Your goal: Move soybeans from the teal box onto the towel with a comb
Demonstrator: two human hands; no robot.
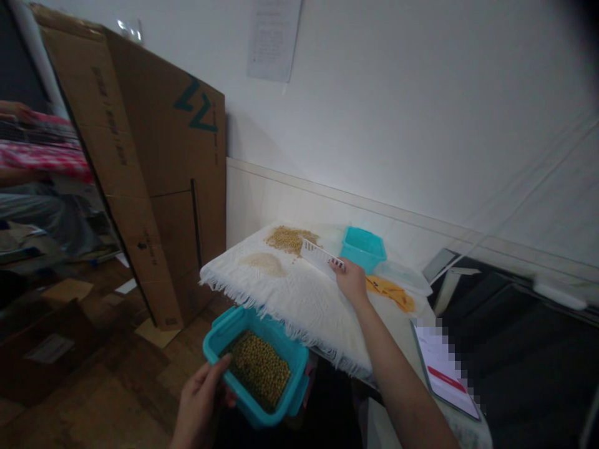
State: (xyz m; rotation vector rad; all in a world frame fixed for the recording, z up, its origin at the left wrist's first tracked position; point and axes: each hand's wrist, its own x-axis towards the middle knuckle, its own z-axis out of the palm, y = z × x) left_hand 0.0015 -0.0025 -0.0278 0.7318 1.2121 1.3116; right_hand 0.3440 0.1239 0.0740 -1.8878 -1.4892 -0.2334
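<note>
My left hand point(203, 390) grips the near left rim of a turquoise plastic tub point(255, 408), just below the fringed edge of a white cloth point(322, 312). Round yellowish beans point(259, 365), probably soybeans, fill part of the tub. In my right hand point(350, 280) is the end of a white slotted plastic strip point(321, 254), held over the cloth. The strip's far end touches or nearly touches a pile of tan beans point(287, 239). Closer to me lies a flat patch of pale small grains point(264, 263).
A second turquoise tub point(364, 244) stands at the back, beside a clear lid point(405, 275) and a yellow cloth or bag point(390, 292). A tablet or clipboard point(444, 368) lies at the right edge. A tall cardboard box point(163, 174) rises on the left; beyond it sits another person point(47, 212).
</note>
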